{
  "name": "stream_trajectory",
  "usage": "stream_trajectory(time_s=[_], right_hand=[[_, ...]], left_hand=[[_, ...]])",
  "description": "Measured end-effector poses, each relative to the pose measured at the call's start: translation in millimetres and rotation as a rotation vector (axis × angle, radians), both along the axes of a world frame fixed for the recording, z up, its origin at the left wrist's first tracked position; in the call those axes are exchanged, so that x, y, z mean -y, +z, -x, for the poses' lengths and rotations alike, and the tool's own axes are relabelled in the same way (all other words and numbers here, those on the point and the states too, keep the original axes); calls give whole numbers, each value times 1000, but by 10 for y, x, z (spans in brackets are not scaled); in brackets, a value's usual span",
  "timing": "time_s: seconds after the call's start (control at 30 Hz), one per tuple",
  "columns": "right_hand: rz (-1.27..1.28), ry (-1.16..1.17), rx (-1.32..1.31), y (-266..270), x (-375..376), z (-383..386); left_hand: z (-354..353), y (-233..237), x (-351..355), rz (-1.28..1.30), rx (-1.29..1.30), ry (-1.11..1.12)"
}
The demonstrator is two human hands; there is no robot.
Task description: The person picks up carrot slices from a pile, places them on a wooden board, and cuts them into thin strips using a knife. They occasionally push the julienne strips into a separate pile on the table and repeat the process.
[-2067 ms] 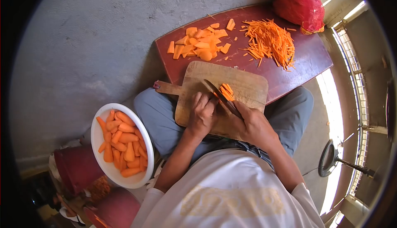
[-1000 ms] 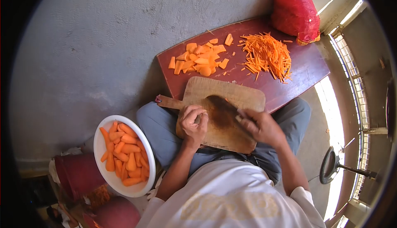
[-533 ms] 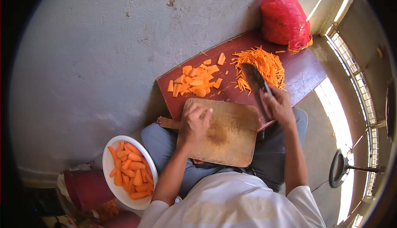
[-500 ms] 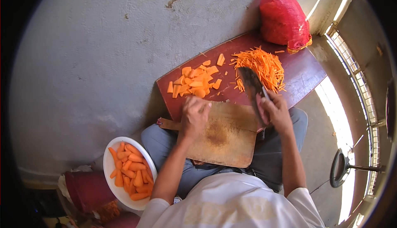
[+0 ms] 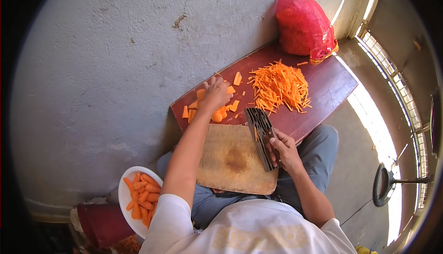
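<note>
My left hand reaches over the pile of carrot slices on the red board, fingers apart and bent down among the pieces. It hides part of the pile, and its fingertips are partly out of sight. My right hand is closed around the handle of a dark-bladed cleaver, held over the right edge of the wooden cutting board. A carrot sliver clings to the blade. The cutting board rests across my lap, its middle worn darker. Right of the slices is a heap of carrot shreds.
The red board lies along the grey wall. A red mesh sack stands at its far end. Lower left, a white bowl holds several whole peeled carrots, beside a dark red bucket. A black ring-shaped object stands at right.
My left hand has moved from the cutting board's top edge forward onto the carrot slices. My right hand has lowered the cleaver closer to the cutting board, with the blade's flat side turned up.
</note>
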State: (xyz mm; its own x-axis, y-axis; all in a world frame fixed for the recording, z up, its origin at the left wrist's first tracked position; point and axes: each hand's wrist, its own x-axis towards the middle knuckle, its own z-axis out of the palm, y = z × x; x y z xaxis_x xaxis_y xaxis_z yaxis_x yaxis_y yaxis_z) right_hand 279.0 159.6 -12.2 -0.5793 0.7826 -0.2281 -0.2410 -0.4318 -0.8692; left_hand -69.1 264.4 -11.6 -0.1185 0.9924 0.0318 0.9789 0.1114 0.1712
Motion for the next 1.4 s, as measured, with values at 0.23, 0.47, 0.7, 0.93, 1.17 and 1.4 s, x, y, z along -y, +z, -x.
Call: stream_trajectory(time_s=[0.23, 0.47, 0.7, 0.93, 1.17, 1.4], right_hand=[[-39, 7, 69, 40, 14, 18], [-38, 13, 63, 52, 15, 23], [-71, 46, 123, 73, 2, 18], [-85, 41, 124, 61, 9, 14], [-82, 51, 210, 122, 7, 1], [-84, 66, 183, 28, -18, -14]], left_hand=[[-30, 4, -21, -61, 43, -2], [-677, 240, 1154, -281, 742, 304], [-1023, 8, 2052, -427, 552, 213], [458, -91, 1312, -445, 265, 227], [871, -154, 1366, -193, 272, 438], [776, -287, 1518, -296, 105, 322]])
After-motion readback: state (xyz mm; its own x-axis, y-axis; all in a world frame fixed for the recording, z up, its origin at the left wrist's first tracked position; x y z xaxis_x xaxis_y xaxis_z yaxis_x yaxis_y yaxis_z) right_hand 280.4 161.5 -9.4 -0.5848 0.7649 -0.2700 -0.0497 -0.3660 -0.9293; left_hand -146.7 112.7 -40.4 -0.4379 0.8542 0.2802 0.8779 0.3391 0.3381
